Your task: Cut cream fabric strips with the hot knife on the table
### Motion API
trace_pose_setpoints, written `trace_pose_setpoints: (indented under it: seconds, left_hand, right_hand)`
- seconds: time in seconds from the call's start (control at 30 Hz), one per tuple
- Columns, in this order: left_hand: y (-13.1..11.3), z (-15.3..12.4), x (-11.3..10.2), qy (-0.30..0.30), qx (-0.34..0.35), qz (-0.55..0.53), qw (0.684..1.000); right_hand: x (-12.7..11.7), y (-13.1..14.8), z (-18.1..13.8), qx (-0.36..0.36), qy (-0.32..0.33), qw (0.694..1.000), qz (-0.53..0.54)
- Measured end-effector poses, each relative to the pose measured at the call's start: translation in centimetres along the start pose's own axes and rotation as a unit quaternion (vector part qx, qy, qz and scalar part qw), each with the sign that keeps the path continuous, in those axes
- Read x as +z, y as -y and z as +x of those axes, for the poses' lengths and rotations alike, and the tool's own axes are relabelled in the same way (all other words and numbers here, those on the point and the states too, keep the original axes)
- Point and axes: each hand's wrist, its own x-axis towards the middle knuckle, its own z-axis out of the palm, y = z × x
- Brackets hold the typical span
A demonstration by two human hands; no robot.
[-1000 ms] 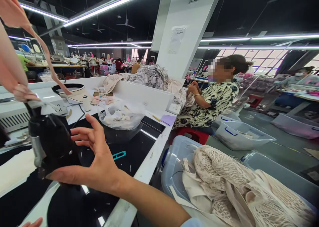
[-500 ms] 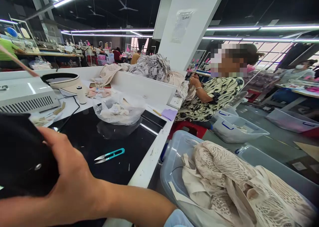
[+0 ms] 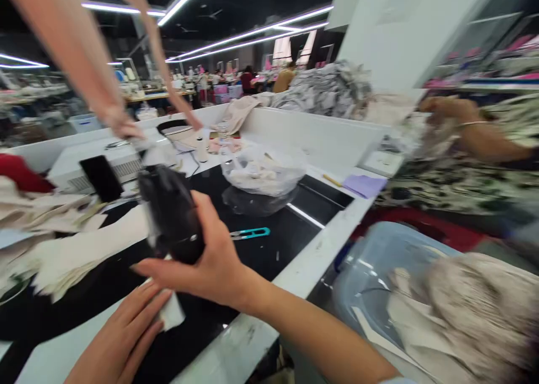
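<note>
"How many things lie about the hands?"

"One black device (image 3: 172,213), one pair of teal-handled snips (image 3: 252,233), one clear plastic bag (image 3: 265,173), one purple cloth (image 3: 364,186)."

"Where is the device?"

"Above the black tabletop (image 3: 256,255), slightly tilted, near one small white piece (image 3: 172,315). Contact between them cannot be told."

"And the person's own hands?"

"Two. The right hand (image 3: 210,266) is wrapped around the device, thumb stretched across its lower end, forearm reaching in from the lower right. The left hand (image 3: 124,330) lies palm down on the white piece, fingers nearly straight and close together, clasping nothing visible."
</note>
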Motion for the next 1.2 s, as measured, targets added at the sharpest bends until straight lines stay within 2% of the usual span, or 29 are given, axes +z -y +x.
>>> trace_pose_setpoints:
  seconds: [0.07,0.17,0.3,0.5,0.57,1.03,1.2]
  left_hand:
    - [-1.1,0.7,-0.4,0.011,-0.030,-0.011,0.999]
    - [-2.0,1.7,-1.0,0.005,-0.051,-0.042,0.998]
    - [-3.0,2.4,-1.7,0.011,-0.070,-0.092,0.993]
    - [-4.2,3.9,-1.7,0.094,-0.041,-0.106,0.989]
    - [-4.2,4.2,-1.4,0.105,-0.040,-0.098,0.989]
    - [-3.8,3.9,-0.7,0.030,-0.041,-0.158,0.986]
    - [-3.9,3.9,-0.6,0.029,-0.043,-0.166,0.985]
  right_hand:
    - [-0.1,0.0,-0.4,0.029,-0.014,0.998,0.058]
    - [0.1,-0.2,-0.9,0.060,-0.001,0.989,0.133]
    - [0.1,-0.4,-1.8,0.051,0.008,0.982,0.184]
    - [0.0,-0.7,-2.8,0.047,0.009,0.970,0.239]
    - [0.1,-0.7,-3.0,0.046,0.013,0.970,0.240]
    - [1.7,-1.2,-2.7,0.043,0.001,0.957,0.288]
    - [1.9,-1.4,-2.9,0.030,0.006,0.958,0.286]
